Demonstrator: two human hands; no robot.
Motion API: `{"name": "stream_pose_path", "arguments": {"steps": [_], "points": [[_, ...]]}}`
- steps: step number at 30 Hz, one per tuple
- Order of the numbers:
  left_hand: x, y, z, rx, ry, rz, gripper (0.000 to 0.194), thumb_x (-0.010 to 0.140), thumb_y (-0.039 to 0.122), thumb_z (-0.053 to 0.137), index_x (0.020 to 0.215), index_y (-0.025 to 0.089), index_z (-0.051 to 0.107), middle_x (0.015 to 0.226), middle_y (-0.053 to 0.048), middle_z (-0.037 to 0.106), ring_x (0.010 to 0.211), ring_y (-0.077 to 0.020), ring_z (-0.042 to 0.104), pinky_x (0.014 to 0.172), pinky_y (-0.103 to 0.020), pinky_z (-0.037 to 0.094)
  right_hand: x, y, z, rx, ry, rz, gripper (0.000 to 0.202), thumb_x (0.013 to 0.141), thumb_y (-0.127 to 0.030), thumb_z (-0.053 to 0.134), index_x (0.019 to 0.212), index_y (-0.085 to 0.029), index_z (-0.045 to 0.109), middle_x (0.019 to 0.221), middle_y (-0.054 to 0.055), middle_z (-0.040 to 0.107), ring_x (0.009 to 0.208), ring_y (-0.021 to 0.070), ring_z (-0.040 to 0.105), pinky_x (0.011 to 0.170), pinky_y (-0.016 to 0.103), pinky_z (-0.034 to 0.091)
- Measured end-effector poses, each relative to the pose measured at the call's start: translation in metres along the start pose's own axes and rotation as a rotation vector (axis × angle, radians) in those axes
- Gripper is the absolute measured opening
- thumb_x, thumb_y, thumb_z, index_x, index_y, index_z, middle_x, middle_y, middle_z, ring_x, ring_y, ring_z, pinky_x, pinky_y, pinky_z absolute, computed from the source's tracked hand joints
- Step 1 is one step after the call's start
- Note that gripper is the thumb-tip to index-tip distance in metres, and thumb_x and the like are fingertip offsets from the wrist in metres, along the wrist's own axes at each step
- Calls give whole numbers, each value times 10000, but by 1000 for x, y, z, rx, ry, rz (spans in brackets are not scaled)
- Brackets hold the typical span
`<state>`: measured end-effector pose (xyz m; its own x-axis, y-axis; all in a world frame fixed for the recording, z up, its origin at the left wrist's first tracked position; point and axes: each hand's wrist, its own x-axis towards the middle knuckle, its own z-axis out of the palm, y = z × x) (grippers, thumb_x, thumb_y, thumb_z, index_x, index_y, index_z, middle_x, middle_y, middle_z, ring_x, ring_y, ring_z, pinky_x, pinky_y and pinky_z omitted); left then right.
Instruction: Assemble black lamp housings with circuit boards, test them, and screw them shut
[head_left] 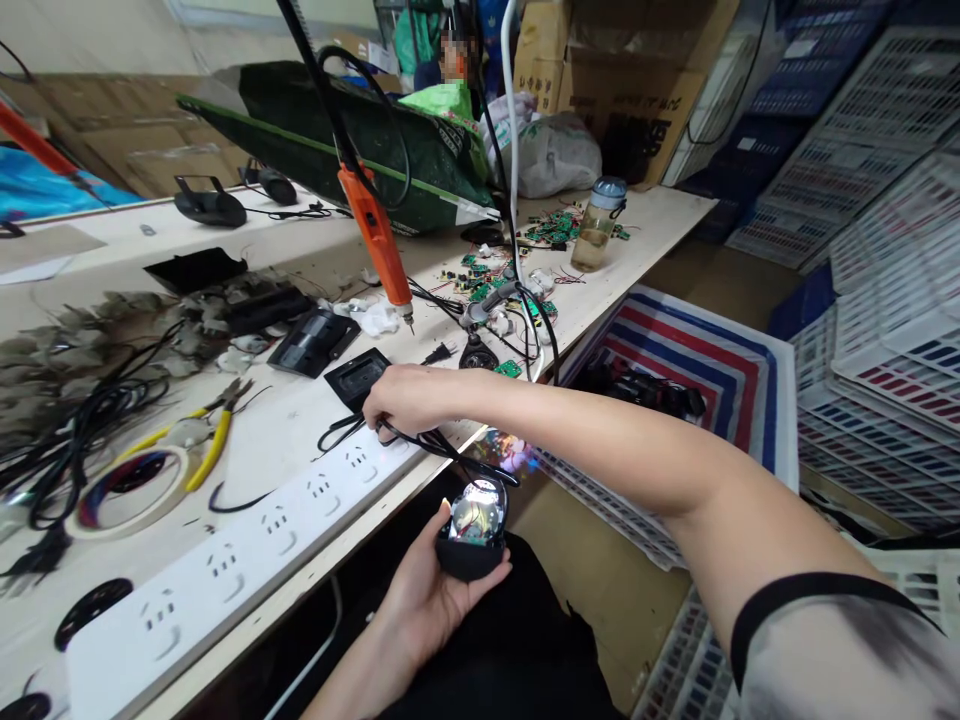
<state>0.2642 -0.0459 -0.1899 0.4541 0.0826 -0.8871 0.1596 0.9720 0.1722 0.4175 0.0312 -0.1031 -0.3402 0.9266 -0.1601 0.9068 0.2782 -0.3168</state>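
A: Where is the lamp (471, 562)?
B: In the left hand (420, 605), just off the near edge of the desk (289, 412). The palm is turned up, the thumb and fingers gripping the black shell from both sides. Its round top is lit, with wires showing inside.

A: And the right hand (414, 397)?
B: Its fingers curl down at the far end of the power strip (259, 555), by the black cord (437, 446). The fingertips are partly hidden, so I can't tell whether they grip the plug.

A: What's around it?
B: A black tray (357, 379) lies just beyond that hand. An orange screwdriver (376, 240) hangs tip down, farther off.

A: On the left?
B: Yellow pliers (213, 455) beside a tape roll (180, 482).

A: Far right?
B: A bottle (596, 232) near green circuit boards (553, 230).
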Motion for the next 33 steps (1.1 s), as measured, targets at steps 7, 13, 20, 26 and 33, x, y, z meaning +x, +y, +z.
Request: {"name": "stream_pose_path", "arguments": {"steps": [7,13,20,26,33], "points": [[-3,-2,2,-3,1,3,428,940,369,480,1168,11,537,776,-168,701,651,-271,705,588,-377,615,-2,-1,0,-3,1,7,197,869,-161,664,1052,-130,732,993,94,715,945,197,614,732,250,401],[-3,-3,-1,-18,-16,7,421,938,376,482,1150,18,544,776,-158,698,659,-271,703,583,-375,614,-2,-2,-1,-3,2,18,203,861,-168,675,1051,-132,736,973,95,717,912,186,627,707,238,403],[-1,-2,-5,-29,-29,10,418,932,385,487,1111,14,556,794,-175,697,671,-283,701,598,-387,615,-4,-4,-2,-7,-4,45,222,856,-164,682,1071,-136,730,961,88,721,907,186,629,697,231,401],[-3,-2,-4,-27,-28,19,431,930,392,493,1136,18,550,793,-160,701,670,-275,701,601,-382,614,-1,-2,0,-12,3,39,204,847,-159,686,1042,-146,742,955,78,727,900,180,633,693,222,399],[-2,-4,-5,-30,-78,0,447,932,438,468,1095,33,568,749,-144,700,653,-263,699,592,-368,607,-4,-4,0,-18,16,42,201,848,-174,686,1040,-150,742,949,83,731,876,181,636,685,216,397]]}}
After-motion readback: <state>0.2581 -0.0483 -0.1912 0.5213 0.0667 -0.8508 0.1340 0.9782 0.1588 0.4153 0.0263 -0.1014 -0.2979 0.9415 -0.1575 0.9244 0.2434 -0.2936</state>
